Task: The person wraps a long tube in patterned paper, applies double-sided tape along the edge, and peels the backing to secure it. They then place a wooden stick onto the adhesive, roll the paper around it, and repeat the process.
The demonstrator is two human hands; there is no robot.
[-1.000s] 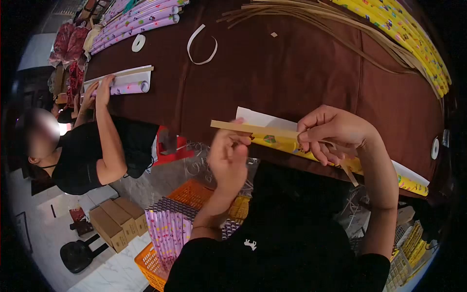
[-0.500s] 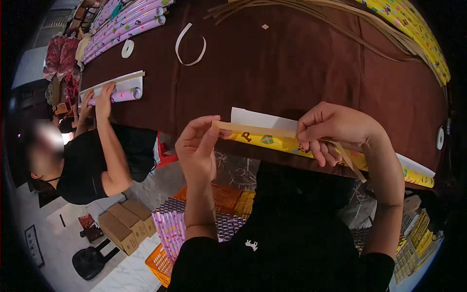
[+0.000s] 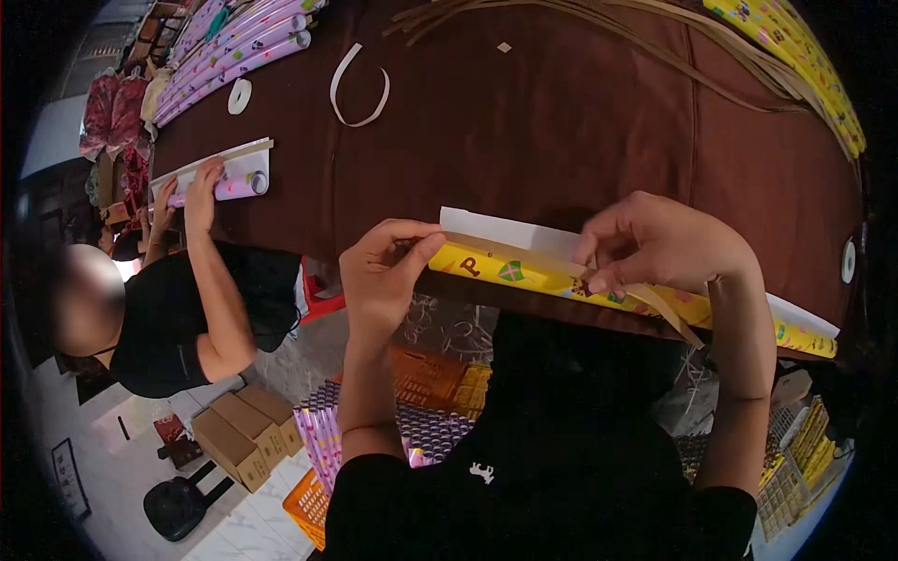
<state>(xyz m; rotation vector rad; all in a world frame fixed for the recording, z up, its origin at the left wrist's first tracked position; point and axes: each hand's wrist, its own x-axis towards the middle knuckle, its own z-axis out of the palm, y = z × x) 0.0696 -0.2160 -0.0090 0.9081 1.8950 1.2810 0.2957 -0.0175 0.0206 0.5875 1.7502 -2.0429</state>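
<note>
A roll of yellow patterned paper (image 3: pixel 510 270) lies along the table's near edge, with its white inner side (image 3: pixel 505 227) showing as a flap behind it. A thin brown strip (image 3: pixel 524 254) runs lengthwise between roll and flap, and its loose right end hangs down past the roll. My left hand (image 3: pixel 388 276) pinches the strip's left end between thumb and fingers, at the roll's left corner. Over the middle of the roll, my right hand (image 3: pixel 664 245) has thumb and forefinger closed around the strip. The palm and wrist hide part of the roll beneath.
More brown strips (image 3: pixel 645 47) and yellow rolls (image 3: pixel 795 65) lie at the far side of the brown-covered table (image 3: pixel 524 131). A co-worker's hands (image 3: pixel 198 192) work on a purple roll (image 3: pixel 241 184) at left. Orange crates (image 3: pixel 426 374) stand below, beside cardboard boxes (image 3: pixel 234 435).
My left hand has moved slightly right and pressed the strip's end down against the paper. My right hand's fingers have shifted, and the strip lies lower along the roll.
</note>
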